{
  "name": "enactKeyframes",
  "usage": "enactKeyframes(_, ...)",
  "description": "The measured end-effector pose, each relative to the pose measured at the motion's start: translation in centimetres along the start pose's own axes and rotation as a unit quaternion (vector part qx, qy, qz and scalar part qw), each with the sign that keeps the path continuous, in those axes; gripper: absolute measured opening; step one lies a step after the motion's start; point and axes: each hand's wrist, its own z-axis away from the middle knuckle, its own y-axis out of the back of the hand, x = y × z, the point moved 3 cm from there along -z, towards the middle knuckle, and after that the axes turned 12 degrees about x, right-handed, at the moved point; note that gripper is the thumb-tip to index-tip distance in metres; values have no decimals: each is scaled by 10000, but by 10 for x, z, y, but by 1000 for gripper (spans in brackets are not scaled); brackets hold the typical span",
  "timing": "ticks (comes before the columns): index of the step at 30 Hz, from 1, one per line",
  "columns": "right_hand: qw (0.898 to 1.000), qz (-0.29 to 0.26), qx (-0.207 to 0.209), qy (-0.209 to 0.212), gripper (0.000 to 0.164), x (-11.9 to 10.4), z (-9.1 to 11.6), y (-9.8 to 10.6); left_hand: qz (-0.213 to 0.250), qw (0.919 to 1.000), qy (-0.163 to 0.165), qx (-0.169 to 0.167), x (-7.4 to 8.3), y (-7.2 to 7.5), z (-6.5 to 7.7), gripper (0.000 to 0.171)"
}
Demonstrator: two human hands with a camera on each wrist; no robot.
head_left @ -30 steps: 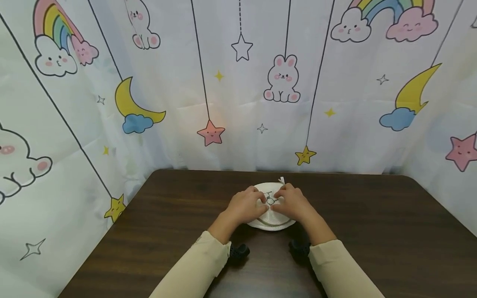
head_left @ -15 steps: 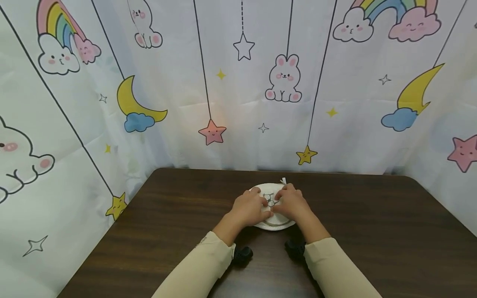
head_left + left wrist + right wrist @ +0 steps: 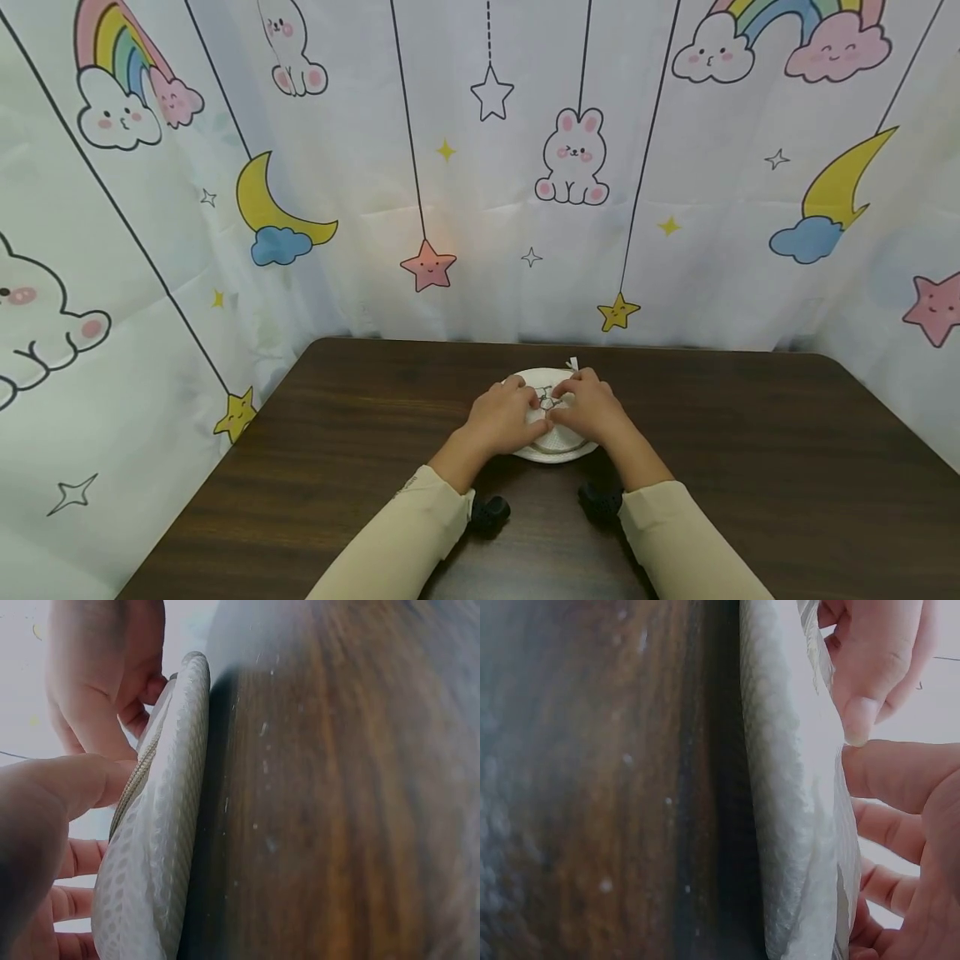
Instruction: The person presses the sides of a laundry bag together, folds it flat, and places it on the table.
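Observation:
A round white mesh pouch (image 3: 553,452) with a dark line drawing lies on the table, a small white tag (image 3: 572,363) at its far edge. My left hand (image 3: 504,418) rests on its left part, my right hand (image 3: 597,410) on its right part, fingers bent lightly over the top and thumbs pointing at the middle. In the left wrist view, the left thumb (image 3: 101,780) touches the pouch beside its beige zipper (image 3: 136,780). The right wrist view shows the right thumb (image 3: 889,769) and fingertips against the top of the pouch, near the left thumb (image 3: 862,716).
The dark brown wooden table (image 3: 390,392) extends on both sides of the pouch. Behind it hangs a white curtain (image 3: 517,217) printed with stars, moons and rabbits. Black wrist devices (image 3: 489,517) sit under both cream sleeves.
My left hand has shifted slightly to the right over the pouch, bringing its thumb closer to the right one. The right hand and pouch have barely moved.

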Motion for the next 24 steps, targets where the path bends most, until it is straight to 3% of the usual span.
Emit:
enactKeyframes(9, 9996, 2, -29, 297, 25, -3, 1, 5, -21, 9999, 82, 60, 2, 3, 1, 27)
enactKeyframes(17, 9975, -572, -184, 365, 40, 5, -5, 19, 108, 9979, 582, 253, -1, 6, 0, 29)
enactKeyframes(24, 9940, -616, -708, 566, 58, 7, -4, 23, 446, 9972, 571, 183, -2, 8, -1, 26)
